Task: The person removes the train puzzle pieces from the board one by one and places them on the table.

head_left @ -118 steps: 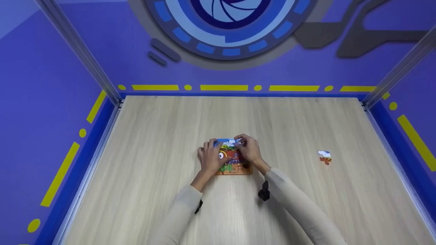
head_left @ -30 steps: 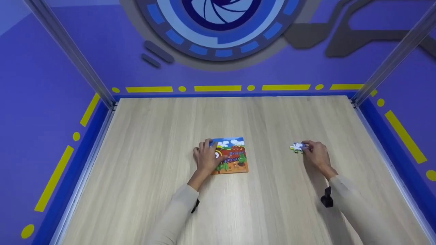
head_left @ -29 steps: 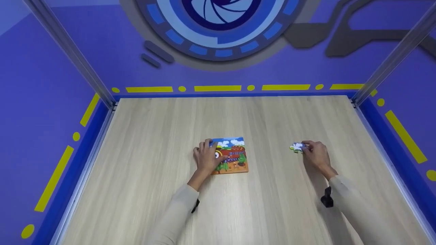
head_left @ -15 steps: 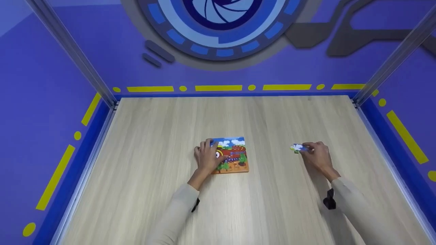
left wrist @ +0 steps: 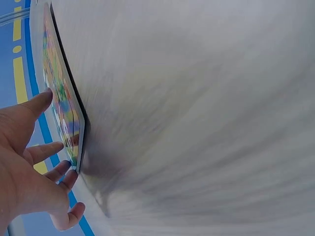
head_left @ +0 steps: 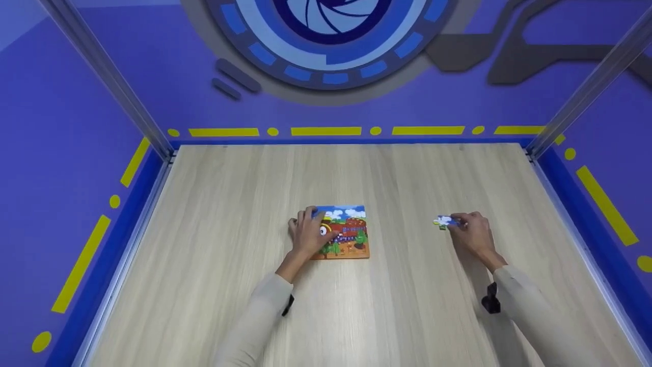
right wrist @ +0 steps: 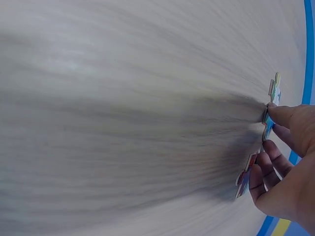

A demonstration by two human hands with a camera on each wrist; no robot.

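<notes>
In the head view, a flat square jigsaw puzzle (head_left: 351,250), a red train under a blue sky, lies at the table's middle. My left hand (head_left: 305,234) rests on its left side, fingers spread and thumb on the picture; the left wrist view shows the fingertips along the board's edge. To the right, thumb and forefinger of my right hand (head_left: 474,234) pinch a puzzle piece (head_left: 444,220) with white cloud, blue and green. A second, red and blue piece (right wrist: 245,177) shows by the lower fingers in the right wrist view; the hand hides it in the head view.
The pale wooden table (head_left: 244,204) is bordered by blue panels with yellow dashes. Metal posts (head_left: 586,97) stand at its back corners. Dark wrist devices (head_left: 491,299) hang under both sleeves.
From the puzzle's upper right corner, my right hand has gone right to the loose pieces and pinched one. In the last half second both hands have stayed nearly still.
</notes>
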